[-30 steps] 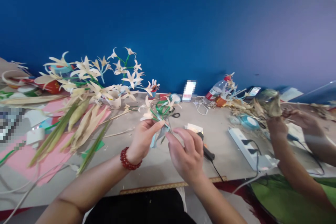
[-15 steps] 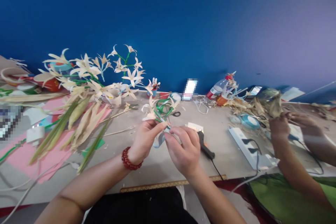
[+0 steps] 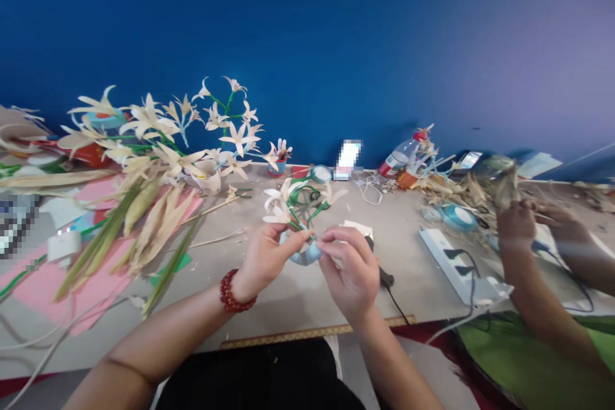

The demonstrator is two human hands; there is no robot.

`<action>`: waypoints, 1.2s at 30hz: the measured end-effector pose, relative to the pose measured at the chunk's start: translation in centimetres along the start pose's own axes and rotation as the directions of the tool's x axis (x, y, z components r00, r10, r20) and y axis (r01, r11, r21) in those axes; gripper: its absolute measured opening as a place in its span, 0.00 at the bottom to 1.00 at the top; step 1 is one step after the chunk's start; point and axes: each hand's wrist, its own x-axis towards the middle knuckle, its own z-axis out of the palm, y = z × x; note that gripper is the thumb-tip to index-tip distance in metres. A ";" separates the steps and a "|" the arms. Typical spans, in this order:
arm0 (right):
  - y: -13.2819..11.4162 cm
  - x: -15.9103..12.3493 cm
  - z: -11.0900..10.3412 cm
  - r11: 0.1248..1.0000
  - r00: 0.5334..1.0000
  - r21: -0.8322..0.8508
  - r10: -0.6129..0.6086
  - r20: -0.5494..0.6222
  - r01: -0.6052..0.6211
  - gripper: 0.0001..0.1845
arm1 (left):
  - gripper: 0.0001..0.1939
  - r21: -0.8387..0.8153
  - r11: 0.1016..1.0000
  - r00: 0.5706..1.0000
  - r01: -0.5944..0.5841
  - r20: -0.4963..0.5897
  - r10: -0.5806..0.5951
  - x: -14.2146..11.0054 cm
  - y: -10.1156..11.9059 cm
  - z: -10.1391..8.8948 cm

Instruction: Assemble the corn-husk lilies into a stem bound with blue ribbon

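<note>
Two bare hands meet over the bench (image 3: 269, 314), both with their fingers closed. The left hand (image 3: 264, 259), with a red bead bracelet (image 3: 233, 291) at its wrist, pinches one flower spray (image 3: 300, 208) by its gathered green stems between thumb and fingers. The spray stands up from this grip above the middle of the bench, with at least three pale flowers; they overlap too much for an exact count. The right hand (image 3: 353, 269) has its thumb and fingertips drawn together at the lower end of the stems, pinching one light-blue ribbon (image 3: 305, 255), which loops below the spray between the two hands. Just beside the right hand lies one black glue gun (image 3: 385, 278), partly hidden by it. To the right are one white power strip (image 3: 444, 262) with two black plugs in it, one ribbon roll (image 3: 457, 216), and two hands of another person (image 3: 516, 227), holding dry husk. Near the wall (image 3: 307, 45) stand one bottle (image 3: 398, 159) with a red cap and one small pot (image 3: 277, 166). At the left, one upright branch (image 3: 229, 109) bears at least five pale flowers.
</note>
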 end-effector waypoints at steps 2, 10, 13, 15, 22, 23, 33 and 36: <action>0.2 0.0 -0.1 0.988 0.995 0.120 0.097 0.008 -0.097 0.08 | 0.09 -0.013 1.000 1.000 -0.015 0.011 0.016 -0.1 0.1 0.0; 1.0 -0.2 -0.1 0.676 0.854 0.541 0.488 0.182 -0.501 0.03 | 0.08 0.045 0.998 0.997 -0.033 0.068 0.030 -0.1 0.2 0.0; 1.3 -0.3 -0.3 0.564 0.799 0.595 0.547 0.250 -0.572 0.06 | 0.07 0.073 0.995 0.993 -0.073 0.099 0.065 0.0 0.3 -0.1; 1.5 -0.3 -0.5 0.502 0.763 0.610 0.578 0.290 -0.613 0.08 | 0.07 0.090 0.991 0.988 -0.100 0.131 0.087 0.0 0.4 -0.1; 1.4 -0.3 -0.9 0.332 0.669 0.633 0.616 0.416 -0.699 0.12 | 0.06 0.065 0.991 0.973 -0.115 0.207 0.099 0.0 1.0 0.0; 1.3 -0.2 -0.9 0.314 0.655 0.628 0.620 0.432 -0.712 0.12 | 0.06 0.061 0.993 0.973 -0.106 0.214 0.090 0.0 1.0 -0.1; 1.2 -0.2 -1.1 0.097 0.538 0.630 0.628 0.563 -0.771 0.14 | 0.05 0.074 0.986 0.928 -0.152 0.354 0.117 0.3 0.9 -0.9; 1.1 -0.4 -0.8 0.032 0.473 0.605 0.656 0.588 -0.796 0.15 | 0.04 0.102 0.978 0.924 -0.181 0.358 0.133 0.3 1.2 -1.0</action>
